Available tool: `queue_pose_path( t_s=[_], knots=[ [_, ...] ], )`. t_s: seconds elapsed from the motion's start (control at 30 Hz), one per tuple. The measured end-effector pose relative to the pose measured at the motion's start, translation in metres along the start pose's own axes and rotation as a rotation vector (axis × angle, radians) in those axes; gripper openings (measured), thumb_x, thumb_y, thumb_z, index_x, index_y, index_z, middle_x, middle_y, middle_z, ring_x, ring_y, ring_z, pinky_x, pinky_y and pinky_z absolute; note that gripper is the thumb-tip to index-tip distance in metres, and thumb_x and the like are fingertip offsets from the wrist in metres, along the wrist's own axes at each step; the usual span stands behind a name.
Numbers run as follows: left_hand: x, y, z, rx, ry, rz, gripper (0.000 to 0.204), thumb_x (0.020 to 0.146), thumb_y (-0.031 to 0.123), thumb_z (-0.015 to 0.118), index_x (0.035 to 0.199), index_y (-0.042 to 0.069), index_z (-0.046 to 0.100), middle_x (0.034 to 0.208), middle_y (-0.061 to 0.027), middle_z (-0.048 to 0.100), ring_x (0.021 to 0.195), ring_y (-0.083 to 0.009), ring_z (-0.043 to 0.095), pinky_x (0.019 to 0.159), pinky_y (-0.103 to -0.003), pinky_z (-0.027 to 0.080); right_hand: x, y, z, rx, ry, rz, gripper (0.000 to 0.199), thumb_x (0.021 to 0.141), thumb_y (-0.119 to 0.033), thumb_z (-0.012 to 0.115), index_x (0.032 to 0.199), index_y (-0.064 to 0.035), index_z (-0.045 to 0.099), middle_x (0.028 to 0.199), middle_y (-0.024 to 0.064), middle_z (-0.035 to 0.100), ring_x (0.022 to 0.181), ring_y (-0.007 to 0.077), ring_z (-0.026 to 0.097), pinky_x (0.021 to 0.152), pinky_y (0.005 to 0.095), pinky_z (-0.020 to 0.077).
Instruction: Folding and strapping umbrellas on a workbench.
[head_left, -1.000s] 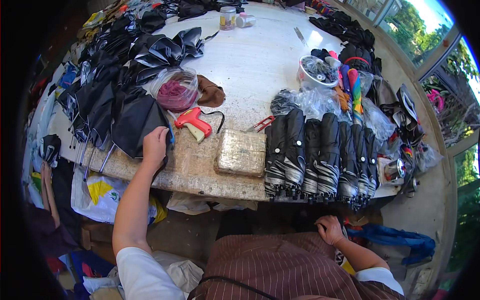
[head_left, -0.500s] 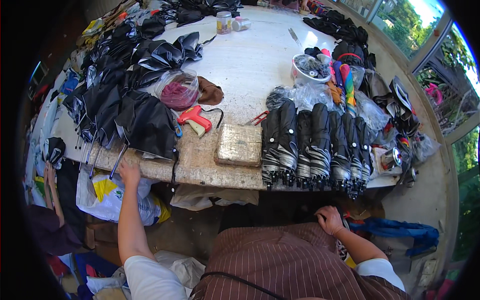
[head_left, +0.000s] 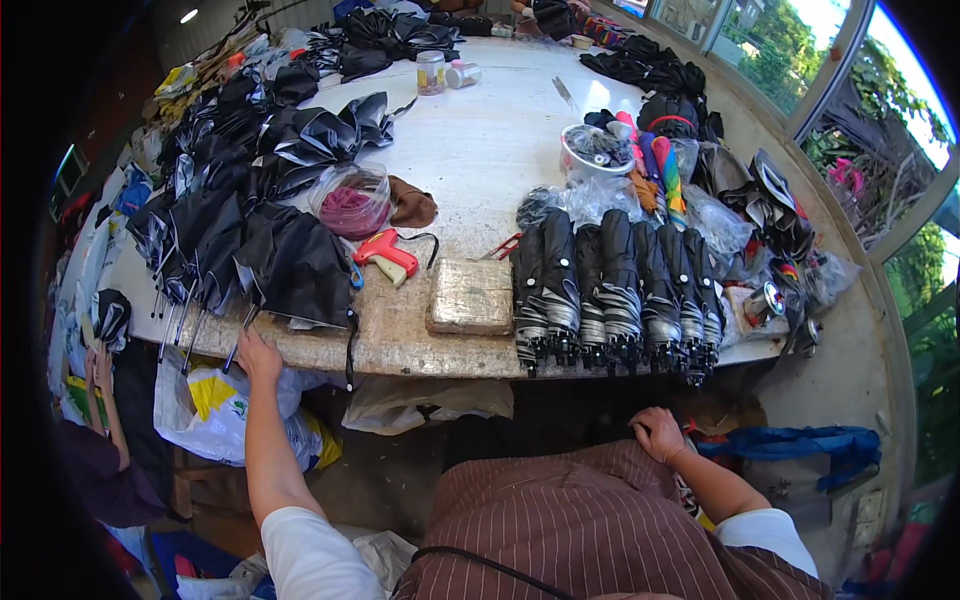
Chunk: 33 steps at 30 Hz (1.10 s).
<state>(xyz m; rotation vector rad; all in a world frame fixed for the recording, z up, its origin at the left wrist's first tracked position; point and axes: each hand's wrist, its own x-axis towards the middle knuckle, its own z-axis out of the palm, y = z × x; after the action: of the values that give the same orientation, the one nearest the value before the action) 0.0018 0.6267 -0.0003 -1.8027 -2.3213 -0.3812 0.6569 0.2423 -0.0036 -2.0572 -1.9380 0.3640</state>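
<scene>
At the near L edge of the tabletop [head_left: 390,345], the L hand [head_left: 259,354] is up against the metal shaft [head_left: 240,338] of a black umbrella [head_left: 300,262]. Fingertips partly hidden, so can't tell if they're closed round the shaft or just touching. The canopy lies on the tabletop, shaft poking out past the edge, and a thin strap [head_left: 352,340] hangs at its R side. Its L side runs into a pile of other black umbrellas [head_left: 207,225]; hard to tell where one ends & the next starts.

R hand [head_left: 659,433] lies loose on the lap, on the brown striped apron [head_left: 540,510]; palm side hidden.

Red-&-white tag gun [head_left: 385,257] sits just R of the canopy, then a tape-wrapped block [head_left: 471,297], then a row of folded umbrellas [head_left: 620,270]. Red-handled snips [head_left: 506,244] are behind the block, partly covered by the row. Contents of the white bucket [head_left: 573,170] = a dark tangle, can't make out.

Far L, a co-worker's hands [head_left: 100,365] are by a black bundle [head_left: 112,312]; the rest of that person is cut off by the dark rim. Arms at the far end are cropped at the top.

Labels: white sack [head_left: 222,425] under the edge has yellow patches w/ small print, partly folded away; the upright jar [head_left: 431,75] has a yellowish label, too small to read.
</scene>
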Motion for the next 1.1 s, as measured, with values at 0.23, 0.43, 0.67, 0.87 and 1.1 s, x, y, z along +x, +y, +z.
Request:
queue_pose_path(
  t_s=[0.23,0.43,0.67,0.87,1.1],
  knots=[
    [0.036,-0.025,0.012,-0.030,0.077,-0.019,0.050,0.083,0.013,0.053,0.131,0.002,0.042,0.135,-0.0204,0.042,0.122,-0.0379,0.043,0.101,-0.049,0.033,0.008,-0.010,-0.003,-0.015,-0.027,-0.008,0.013,0.083,-0.017,0.054,0.086,-0.0114,0.065,0.094,0.0049,0.063,0.088,0.0248,0.056,0.084,0.0327,0.0396],
    [0.044,-0.050,0.029,-0.001,-0.005,-0.019,0.042,0.086,0.015,0.051,0.126,0.002,0.047,0.121,-0.0207,0.053,0.109,-0.0395,0.051,0.093,-0.047,0.040,0.010,-0.011,0.002,-0.017,-0.071,0.012,0.013,0.083,-0.017,0.053,0.086,-0.0106,0.064,0.094,0.0050,0.064,0.088,0.0253,0.056,0.084,0.0331,0.0395],
    [0.039,-0.046,0.015,-0.001,0.029,0.050,0.031,0.089,0.019,0.049,0.114,0.002,0.054,0.107,-0.0202,0.059,0.093,-0.0394,0.057,0.080,-0.044,0.046,0.020,-0.019,-0.004,-0.029,-0.092,0.049,0.011,0.082,-0.015,0.053,0.085,-0.0111,0.064,0.093,0.0047,0.064,0.087,0.0249,0.057,0.083,0.0333,0.0398],
    [0.039,-0.044,0.010,-0.297,0.069,0.057,0.028,0.091,0.023,0.049,0.110,0.003,0.057,0.092,-0.0152,0.060,0.079,-0.0320,0.056,0.067,-0.038,0.045,0.024,-0.005,0.000,-0.018,-0.032,0.003,0.012,0.082,-0.017,0.055,0.084,-0.0111,0.064,0.093,0.0038,0.065,0.085,0.0253,0.057,0.080,0.0332,0.0414],
    [-0.014,-0.003,-0.066,-1.080,-0.120,-0.103,0.028,0.094,0.030,0.048,0.109,0.007,0.056,0.075,-0.0012,0.053,0.052,-0.0094,0.043,0.044,-0.023,0.035,0.025,-0.041,0.016,-0.054,-0.224,0.000,0.016,0.083,-0.016,0.054,0.087,-0.0055,0.066,0.093,0.0079,0.066,0.084,0.0283,0.060,0.076,0.0357,0.0459]
  ],
)
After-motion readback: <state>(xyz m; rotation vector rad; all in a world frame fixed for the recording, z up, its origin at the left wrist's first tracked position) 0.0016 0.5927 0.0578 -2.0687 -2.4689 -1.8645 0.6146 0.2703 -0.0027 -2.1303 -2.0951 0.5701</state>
